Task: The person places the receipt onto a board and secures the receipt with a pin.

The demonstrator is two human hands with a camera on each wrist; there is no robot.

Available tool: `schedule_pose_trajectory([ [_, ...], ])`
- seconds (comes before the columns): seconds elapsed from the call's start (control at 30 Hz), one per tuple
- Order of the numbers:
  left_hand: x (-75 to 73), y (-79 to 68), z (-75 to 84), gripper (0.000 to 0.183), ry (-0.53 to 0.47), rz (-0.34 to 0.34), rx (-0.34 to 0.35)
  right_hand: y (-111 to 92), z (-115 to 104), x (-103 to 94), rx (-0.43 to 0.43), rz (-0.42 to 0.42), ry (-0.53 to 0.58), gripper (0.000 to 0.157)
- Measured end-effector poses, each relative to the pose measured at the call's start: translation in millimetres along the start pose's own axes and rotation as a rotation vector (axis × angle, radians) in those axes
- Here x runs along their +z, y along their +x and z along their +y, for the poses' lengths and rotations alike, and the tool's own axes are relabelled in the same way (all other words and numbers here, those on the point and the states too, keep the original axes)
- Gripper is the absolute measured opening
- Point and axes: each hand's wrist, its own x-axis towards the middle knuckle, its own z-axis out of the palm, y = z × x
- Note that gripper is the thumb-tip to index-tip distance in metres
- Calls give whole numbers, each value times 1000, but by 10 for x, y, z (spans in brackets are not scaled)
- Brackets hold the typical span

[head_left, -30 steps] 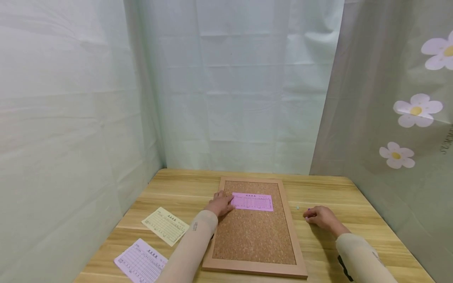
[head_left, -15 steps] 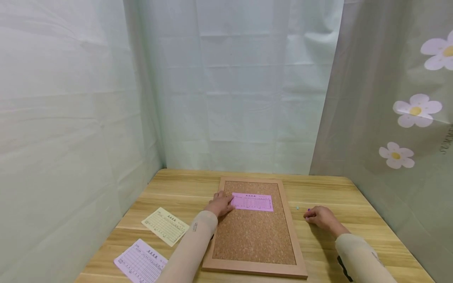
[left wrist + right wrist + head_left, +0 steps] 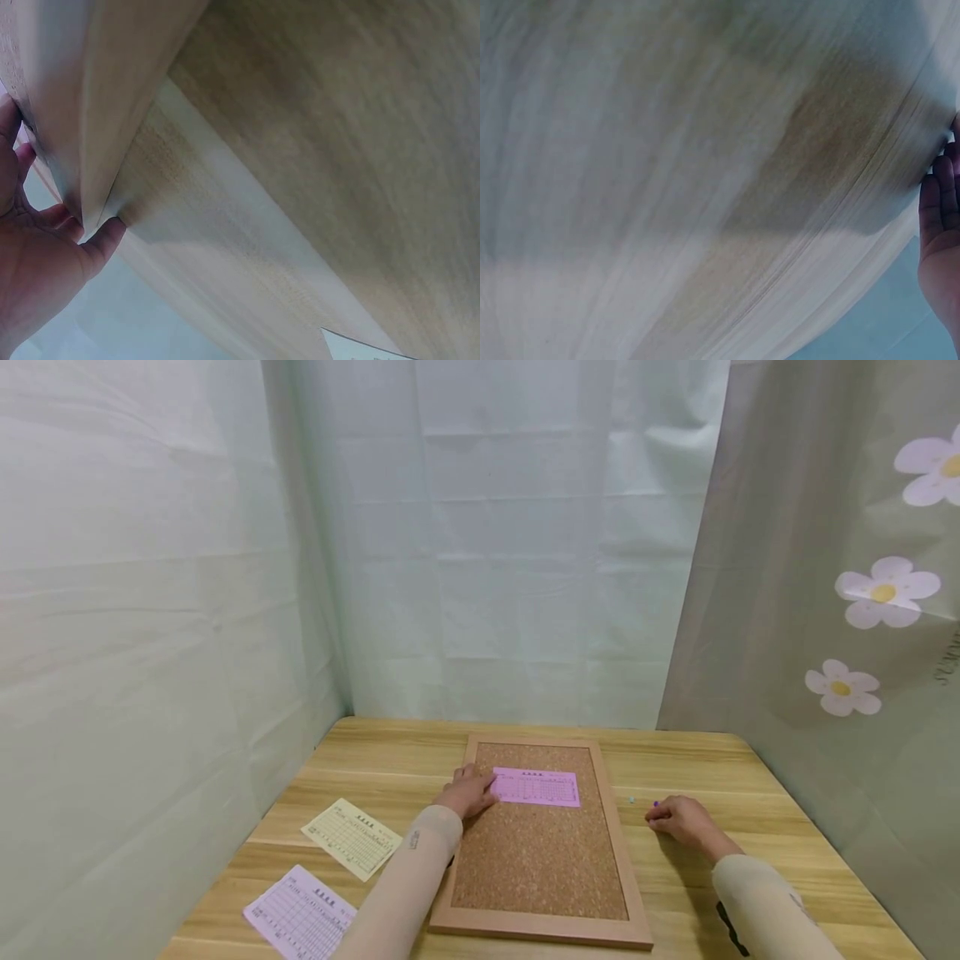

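Note:
A cork board (image 3: 536, 860) in a wooden frame lies flat on the table, with a pink printed slip (image 3: 536, 787) across its upper part. My left hand (image 3: 467, 793) rests over the board's left frame edge, its fingertips at the slip's left end. In the left wrist view the thumb (image 3: 105, 240) is down beside the frame. To the right of the board, my right hand (image 3: 681, 820) touches the table with its fingers lowered. Just beyond its fingertips is a tiny purple piece (image 3: 656, 804); a tiny pale-blue piece (image 3: 632, 800) lies nearer the board. Anything between the right fingertips is hidden.
Left of the board lie a yellow printed slip (image 3: 351, 839) and another pink slip (image 3: 302, 912), partly covered by the left sleeve. The wooden table (image 3: 390, 747) is enclosed by pale curtains (image 3: 510, 568), the right one (image 3: 780, 610) printed with flowers.
Both hands stay almost still. The right fingertips have shifted very slightly, and the purple piece beside them shows more fully. A pale spot at those fingertips no longer shows.

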Motion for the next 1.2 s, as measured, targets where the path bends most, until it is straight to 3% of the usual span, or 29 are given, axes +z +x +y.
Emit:
schedule_pose_trajectory([
  [0.57,6,30,-15,54,25,14,-6,10,-27,-35,-6,5,-7,6],
  [0.9,-9,-23,28,54,9,10,1,-13,-3,-6,-16,11,-37,6],
  [1.2,-17,-31,15,54,9,10,5,-23,-1,-16,47,-5,49,15],
])
